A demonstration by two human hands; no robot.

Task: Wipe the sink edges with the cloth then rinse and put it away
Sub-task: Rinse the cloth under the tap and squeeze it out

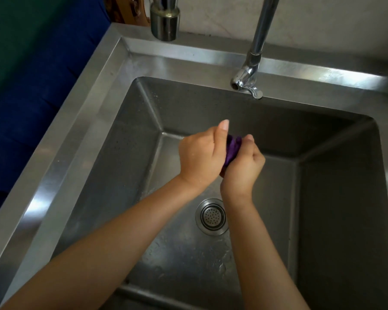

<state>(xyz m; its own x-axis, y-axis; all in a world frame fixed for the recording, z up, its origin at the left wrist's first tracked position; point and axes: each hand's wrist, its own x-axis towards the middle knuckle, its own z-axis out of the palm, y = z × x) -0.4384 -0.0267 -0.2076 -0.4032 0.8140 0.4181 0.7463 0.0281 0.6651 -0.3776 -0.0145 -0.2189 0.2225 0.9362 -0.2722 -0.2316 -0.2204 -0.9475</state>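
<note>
Head view: you're working over one steel sink (81, 139), with one drain strainer (212, 217) sitting in the basin floor at about 6 o'clock from your hands. One tap (248, 80) is standing on the back rim at 12 o'clock, its spout rising out of frame. A second chrome fitting (165, 21) is hanging in at 11 o'clock, top cut off. One cloth (232, 148), two hands, both forearms bare.

You're holding the cloth between both hands above the basin, roughly centre frame, well clear of the rim. It's dark purple, bunched into a tight twisted wad, glossy as if wet; only a narrow strip is showing between your palms, with a small bit poking out below at 6 o'clock.

Your left hand (199, 157) is curling closed around the cloth's left side, thumb sticking straight up toward 12 o'clock. Your right hand (243, 168) is fisting tight on the right side, knuckles facing you. The two hands are pressing almost together.

Droplets are dotting the basin walls and floor. A blue surface (31, 104) is lying beyond the sink at 9 o'clock.
</note>
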